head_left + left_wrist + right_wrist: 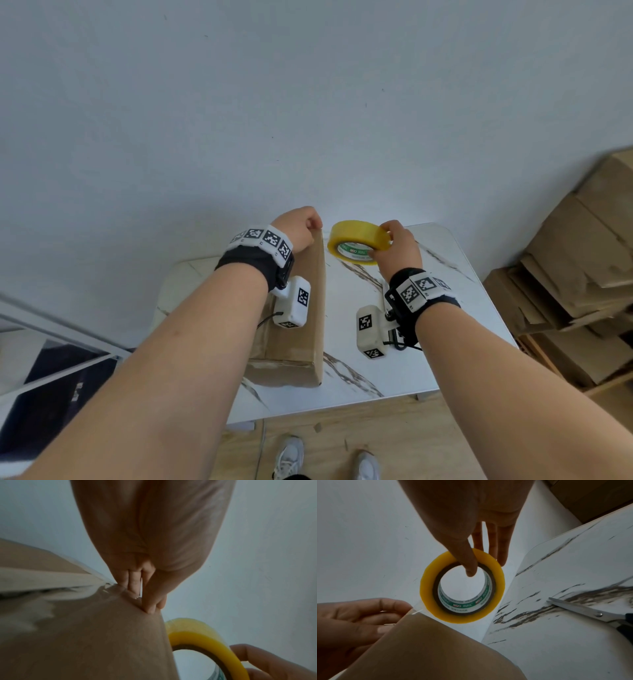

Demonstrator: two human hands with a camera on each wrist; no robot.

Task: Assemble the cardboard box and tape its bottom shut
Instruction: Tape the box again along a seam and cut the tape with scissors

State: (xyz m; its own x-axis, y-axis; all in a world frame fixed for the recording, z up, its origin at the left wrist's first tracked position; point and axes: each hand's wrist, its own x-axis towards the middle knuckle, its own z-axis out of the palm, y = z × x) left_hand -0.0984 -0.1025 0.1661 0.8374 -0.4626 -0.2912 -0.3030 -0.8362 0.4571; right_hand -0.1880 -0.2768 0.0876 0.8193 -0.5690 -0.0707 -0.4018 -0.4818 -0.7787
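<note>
Right hand [399, 247] grip pinching yellow tape roll [358, 241], thumb [469, 563] through the core, fingers along the outer rim. Roll held in the air just beside the far top corner of the cardboard box [301, 329]. Left hand [301, 228] grip curled at that same corner, fingertips [150, 608] pressing clear tape end onto the cardboard. Box standing on the marbled worktop [394, 359], left of centre. Scissors [590, 613] lying on the worktop to the right. Stacked flat cardboard [582, 274] beyond the worktop's right edge.
</note>
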